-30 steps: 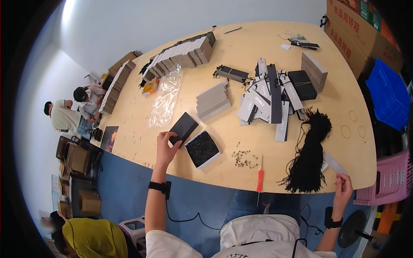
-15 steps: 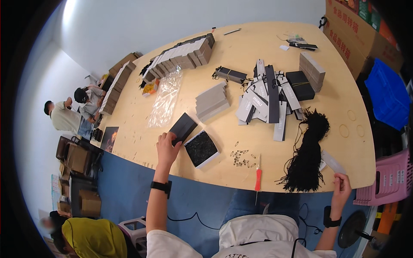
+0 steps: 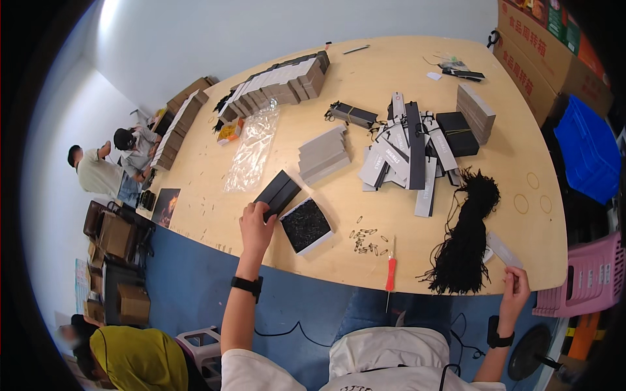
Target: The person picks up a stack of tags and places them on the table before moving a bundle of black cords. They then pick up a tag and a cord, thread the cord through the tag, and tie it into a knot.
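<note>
While the right hand (image 3: pixel 516 288) pinches the near end of a grey tag (image 3: pixel 505 251) by the front edge of the desk (image 3: pixel 417 238), a red-handled tool (image 3: pixel 390 274) juts over that edge. Black cords (image 3: pixel 466 241) lie just beside the tag. The left hand (image 3: pixel 258 227) grips a black stack (image 3: pixel 279 191) between thumb and fingers, near a white box (image 3: pixel 319 242) of small black pieces. Farther off lie a stepped grey stack (image 3: pixel 324 156) and heaped tags (image 3: pixel 394 148).
</note>
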`<action>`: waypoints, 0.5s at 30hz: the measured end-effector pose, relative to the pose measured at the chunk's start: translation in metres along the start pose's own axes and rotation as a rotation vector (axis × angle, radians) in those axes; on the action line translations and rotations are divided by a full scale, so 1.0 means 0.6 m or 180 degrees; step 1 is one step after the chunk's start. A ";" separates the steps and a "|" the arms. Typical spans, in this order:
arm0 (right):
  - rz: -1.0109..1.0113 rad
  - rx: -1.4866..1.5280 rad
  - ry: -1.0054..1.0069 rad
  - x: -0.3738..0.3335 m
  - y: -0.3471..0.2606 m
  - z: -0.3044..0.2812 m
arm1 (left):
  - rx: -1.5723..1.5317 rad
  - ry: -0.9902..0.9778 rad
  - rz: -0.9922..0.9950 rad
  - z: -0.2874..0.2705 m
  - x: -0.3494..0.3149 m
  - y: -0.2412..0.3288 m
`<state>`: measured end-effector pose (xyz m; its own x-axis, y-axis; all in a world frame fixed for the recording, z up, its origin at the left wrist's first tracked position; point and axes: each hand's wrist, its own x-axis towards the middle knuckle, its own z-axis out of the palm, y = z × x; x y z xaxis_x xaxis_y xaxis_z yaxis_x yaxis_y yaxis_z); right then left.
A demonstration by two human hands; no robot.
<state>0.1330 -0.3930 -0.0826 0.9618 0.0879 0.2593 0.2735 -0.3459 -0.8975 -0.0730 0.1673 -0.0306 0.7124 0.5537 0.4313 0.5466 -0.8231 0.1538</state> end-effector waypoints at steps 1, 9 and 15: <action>0.0015 -0.0011 0.0001 0.000 0.000 -0.001 | 0.0001 -0.0054 -0.0095 0.002 -0.001 0.001; 0.0031 0.0019 0.0017 -0.002 0.000 0.000 | 0.0254 -0.0135 -0.0177 0.006 -0.005 0.008; 0.0099 0.0055 -0.0003 -0.004 -0.003 -0.004 | 0.0559 -0.0138 0.0017 0.009 -0.003 0.013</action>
<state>0.1300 -0.3950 -0.0809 0.9698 0.0784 0.2308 0.2437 -0.3323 -0.9112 -0.0676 0.1605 -0.0348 0.7317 0.5574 0.3923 0.6086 -0.7935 -0.0078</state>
